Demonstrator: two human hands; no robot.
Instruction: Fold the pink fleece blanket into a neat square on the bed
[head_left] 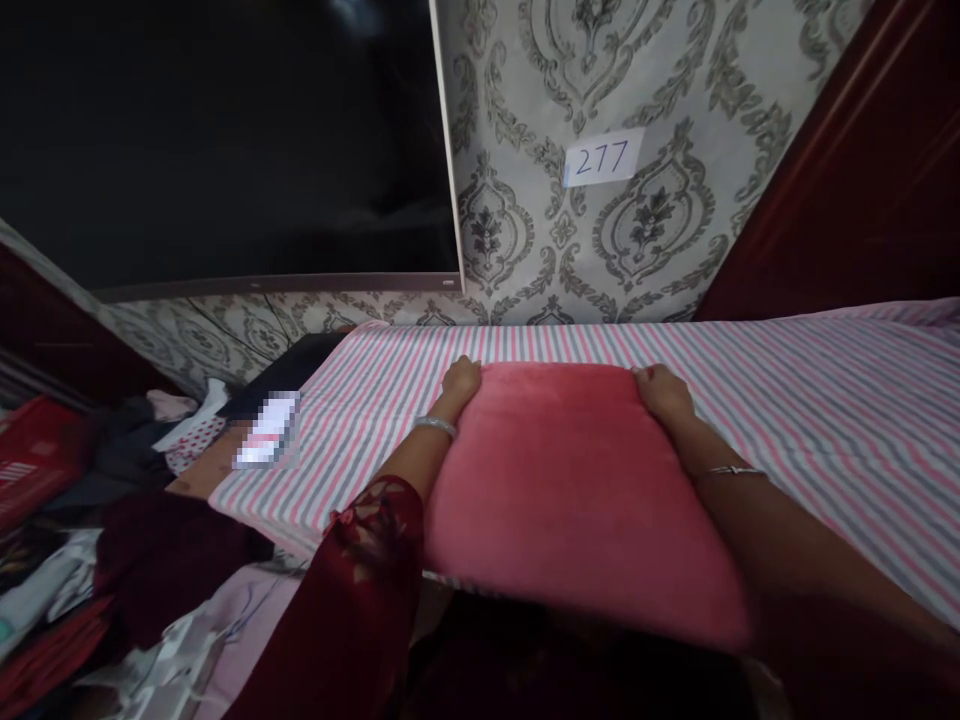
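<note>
A plush coral-pink cushion (577,480) lies between my two hands, over the front part of a striped cloth (825,400). My left hand (461,380) is closed on its far left corner, the thumb side against the edge. At the far right corner, my right hand (665,393) grips the cushion the same way, fingers curled and partly hidden. The cushion's near edge is a little blurred and reaches past the front edge of the cloth toward my body. Its underside is out of sight.
A large dark television (225,150) stands behind on the left. Patterned wallpaper bears a paper with "277" (602,157). Dark red wood (847,180) rises at right. Clothes (172,560) are heaped at lower left, near a red box (37,460) and a pixelated item (268,430).
</note>
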